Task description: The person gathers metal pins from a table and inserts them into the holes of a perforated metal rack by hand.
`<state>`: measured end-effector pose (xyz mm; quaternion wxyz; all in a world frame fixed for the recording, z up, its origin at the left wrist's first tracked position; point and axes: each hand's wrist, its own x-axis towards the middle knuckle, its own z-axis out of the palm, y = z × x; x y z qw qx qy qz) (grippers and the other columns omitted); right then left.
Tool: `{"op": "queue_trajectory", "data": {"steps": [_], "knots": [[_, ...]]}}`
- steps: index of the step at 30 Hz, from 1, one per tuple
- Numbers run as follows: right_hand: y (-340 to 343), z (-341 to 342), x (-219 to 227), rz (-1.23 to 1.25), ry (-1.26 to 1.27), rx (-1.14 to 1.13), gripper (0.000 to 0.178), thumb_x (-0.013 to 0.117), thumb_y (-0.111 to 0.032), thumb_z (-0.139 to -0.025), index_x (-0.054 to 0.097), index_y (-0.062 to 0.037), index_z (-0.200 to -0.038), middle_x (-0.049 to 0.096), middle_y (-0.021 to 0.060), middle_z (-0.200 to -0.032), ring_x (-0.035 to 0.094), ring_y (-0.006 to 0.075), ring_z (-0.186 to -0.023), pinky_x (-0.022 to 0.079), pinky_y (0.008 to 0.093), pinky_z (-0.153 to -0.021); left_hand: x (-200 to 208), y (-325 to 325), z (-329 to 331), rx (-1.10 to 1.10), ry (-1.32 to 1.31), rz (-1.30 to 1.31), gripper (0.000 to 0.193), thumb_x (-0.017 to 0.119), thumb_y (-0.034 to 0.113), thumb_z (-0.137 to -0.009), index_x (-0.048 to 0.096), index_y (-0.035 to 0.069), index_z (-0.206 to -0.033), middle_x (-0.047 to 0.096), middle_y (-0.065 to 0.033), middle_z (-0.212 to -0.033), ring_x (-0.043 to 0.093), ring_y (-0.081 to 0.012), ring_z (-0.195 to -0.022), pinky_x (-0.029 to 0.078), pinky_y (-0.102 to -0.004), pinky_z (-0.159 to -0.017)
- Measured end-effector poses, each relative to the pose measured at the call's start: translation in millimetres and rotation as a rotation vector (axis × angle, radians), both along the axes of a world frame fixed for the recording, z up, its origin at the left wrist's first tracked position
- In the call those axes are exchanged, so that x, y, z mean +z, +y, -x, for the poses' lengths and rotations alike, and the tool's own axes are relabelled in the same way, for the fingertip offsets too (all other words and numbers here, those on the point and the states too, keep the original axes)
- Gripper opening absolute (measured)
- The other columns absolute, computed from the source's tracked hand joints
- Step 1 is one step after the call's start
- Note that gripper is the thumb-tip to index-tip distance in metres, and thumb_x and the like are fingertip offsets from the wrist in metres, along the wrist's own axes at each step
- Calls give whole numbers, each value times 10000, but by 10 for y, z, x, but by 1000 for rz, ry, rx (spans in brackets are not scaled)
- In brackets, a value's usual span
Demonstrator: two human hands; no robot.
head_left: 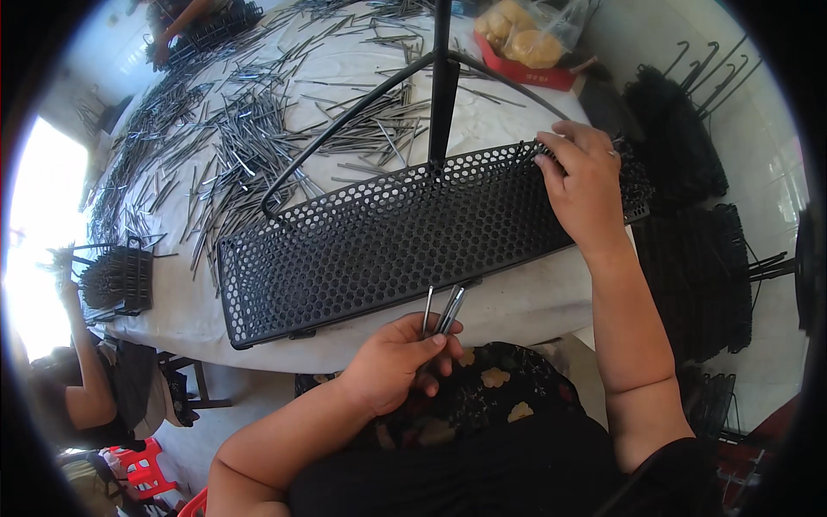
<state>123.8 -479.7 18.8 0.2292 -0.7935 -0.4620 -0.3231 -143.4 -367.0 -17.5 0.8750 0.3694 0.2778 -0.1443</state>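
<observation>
In front of me a long black metal basket [388,233] with round perforations lies slantwise on the cloth-covered table. A black upright post [444,95] with curved side arms rises from its far side. My left hand [401,358] is below the basket's near edge, closed round a few thin silver metal rods [450,308] whose ends stick up. My right hand [586,172] is at the basket's far right corner, thumb and fingers bent over the rim. Whether a rod sits between its fingertips cannot be seen.
Heaps of loose metal rods [250,142] cover the far and left table. A red tray [525,69] with bagged yellowish food stands at the back right. Black racks [680,129] are stacked along the right wall. Other people's hands [159,52] work at black holders; a red stool [142,468] is lower left.
</observation>
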Motion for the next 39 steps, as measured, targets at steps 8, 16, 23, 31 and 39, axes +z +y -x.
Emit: {"op": "queue_trajectory", "data": {"steps": [8, 16, 23, 31, 39], "knots": [[-200, 1055, -77, -184, 1151, 506, 318, 680, -6, -845, 614, -31, -1156, 671, 81, -908, 627, 99, -698, 508, 241, -626, 48, -59, 28, 69, -117, -56, 195, 444, 111, -1000, 530, 26, -1153, 595, -44, -931, 552, -94, -736, 477, -209, -550], [-220, 1250, -109, 8, 1637, 674, 290, 634, 43, -863, 608, 10, -1150, 688, 115, -970, 654, 114, -827, 529, 226, -681, 124, -129, 62, -133, -176, -264, 213, 453, 120, -1000, 523, 13, -1170, 605, -51, -993, 568, -84, -777, 493, -204, -537], [-238, 725, -94, -781, 1409, 504, 194, 624, 28, -874, 611, 1, -1066, 691, 140, -956, 673, 171, -843, 541, 242, -636, 95, -64, 34, -181, -89, -302, 338, 546, 32, -939, 471, -5, -1267, 612, -107, -1009, 601, -141, -805, 522, -230, -549], [-311, 303, -204, -769, 610, 167, 154, 642, 25, -879, 642, 17, -1032, 702, 115, -946, 663, 100, -829, 530, 199, -702, 26, -45, 2, -209, -17, -395, 362, 570, -34, -895, 480, 14, -1243, 584, -88, -1018, 602, -135, -811, 548, -248, -576], [-267, 257, -200, -695, 599, 82, 129, 655, 48, -861, 643, 47, -989, 701, 120, -929, 674, 132, -878, 532, 224, -777, -4, -27, 4, -227, -13, -443, 327, 578, -33, -884, 508, 17, -1199, 589, -77, -1017, 599, -116, -822, 542, -237, -580]]}}
